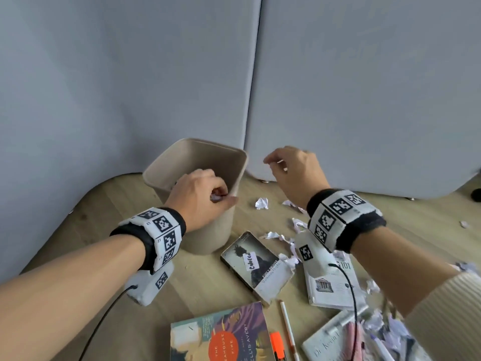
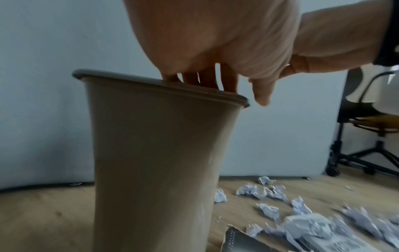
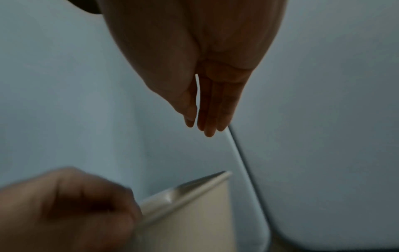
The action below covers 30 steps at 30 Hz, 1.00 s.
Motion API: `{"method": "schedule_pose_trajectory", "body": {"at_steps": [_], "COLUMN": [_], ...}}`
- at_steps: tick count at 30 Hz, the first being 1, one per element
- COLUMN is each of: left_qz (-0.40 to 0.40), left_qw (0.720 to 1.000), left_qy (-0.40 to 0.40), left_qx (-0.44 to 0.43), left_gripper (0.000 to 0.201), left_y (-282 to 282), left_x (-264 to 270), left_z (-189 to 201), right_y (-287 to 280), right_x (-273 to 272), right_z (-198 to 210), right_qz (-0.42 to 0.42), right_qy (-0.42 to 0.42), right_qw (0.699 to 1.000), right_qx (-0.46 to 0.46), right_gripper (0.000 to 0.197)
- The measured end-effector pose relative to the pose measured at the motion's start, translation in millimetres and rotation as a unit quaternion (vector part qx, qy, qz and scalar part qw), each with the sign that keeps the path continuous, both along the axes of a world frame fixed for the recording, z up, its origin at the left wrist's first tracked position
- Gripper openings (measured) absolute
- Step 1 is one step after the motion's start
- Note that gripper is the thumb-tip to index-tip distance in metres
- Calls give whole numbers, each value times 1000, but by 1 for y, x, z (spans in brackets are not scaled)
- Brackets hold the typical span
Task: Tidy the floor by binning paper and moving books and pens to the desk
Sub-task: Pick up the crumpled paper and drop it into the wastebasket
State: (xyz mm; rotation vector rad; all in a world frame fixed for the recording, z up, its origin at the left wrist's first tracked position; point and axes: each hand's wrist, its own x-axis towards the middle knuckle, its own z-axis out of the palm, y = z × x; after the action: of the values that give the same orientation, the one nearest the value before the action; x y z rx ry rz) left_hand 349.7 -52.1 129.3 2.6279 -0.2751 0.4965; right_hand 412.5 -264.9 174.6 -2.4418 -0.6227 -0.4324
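A beige bin [image 1: 208, 238] stands on the wooden floor by the grey panels. My left hand [image 1: 221, 198] grips its near rim, fingers [image 2: 207, 80] inside and thumb outside. A scrap of paper shows in the gap under those fingers; I cannot tell whether it is held. My right hand [image 1: 273, 164] hangs just right of the bin, fingers [image 3: 207, 110] straight, holding nothing. Crumpled paper [image 1: 261, 203] lies scattered to the right. A dark paperback [image 1: 256, 264], a colourful book [image 1: 221, 334], white books [image 1: 335, 285], a white pen [image 1: 287, 327] and an orange highlighter [image 1: 277, 345] lie near me.
Grey partition panels [image 1: 364, 87] close off the back, with small feet on the floor. An office chair [image 2: 367, 119] on castors stands to the right beyond the paper. Bare wooden floor [image 1: 117, 201] lies left of the bin.
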Motion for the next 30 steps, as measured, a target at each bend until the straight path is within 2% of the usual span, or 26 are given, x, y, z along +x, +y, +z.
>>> {"method": "schedule_pose_trajectory", "body": {"at_steps": [3, 5, 9, 11, 14, 17, 21, 23, 25, 30], "left_qz": [-39, -74, -133, -182, -232, -294, -406, -457, -504, -585], "left_qw": [995, 991, 988, 970, 928, 881, 813, 784, 752, 695], "left_qy": [-81, -96, 39, 118, 203, 246, 249, 236, 233, 211], "left_qx": [32, 49, 64, 111, 207, 279, 333, 349, 355, 360], "left_gripper": [32, 28, 23, 22, 19, 24, 25, 24, 25, 35], "left_y": [-30, -58, -139, -191, -271, -346, -419, -443, -460, -497], "left_x": [0, 2, 10, 10, 3, -16, -57, -70, -85, -116], "left_z": [7, 6, -6, -13, -27, -41, -59, -80, -107, -155], "right_y": [-88, -148, -258, -307, -371, -418, -438, -435, -426, -399], "right_x": [-18, -35, -82, -115, -179, -247, -315, -340, -362, -403], "right_z": [-29, -43, -58, -66, -84, -108, -140, -159, -176, -213], "right_qz": [-46, -89, -171, -221, -322, -428, -485, -510, -539, -587], "right_qy": [50, 118, 231, 252, 287, 353, 407, 423, 452, 510], "right_qw": [991, 972, 918, 902, 878, 821, 763, 739, 700, 618], "right_qx": [-117, -183, -274, -271, -206, -136, -133, -120, -122, -114], "right_gripper": [17, 16, 19, 21, 26, 31, 43, 44, 43, 58]}}
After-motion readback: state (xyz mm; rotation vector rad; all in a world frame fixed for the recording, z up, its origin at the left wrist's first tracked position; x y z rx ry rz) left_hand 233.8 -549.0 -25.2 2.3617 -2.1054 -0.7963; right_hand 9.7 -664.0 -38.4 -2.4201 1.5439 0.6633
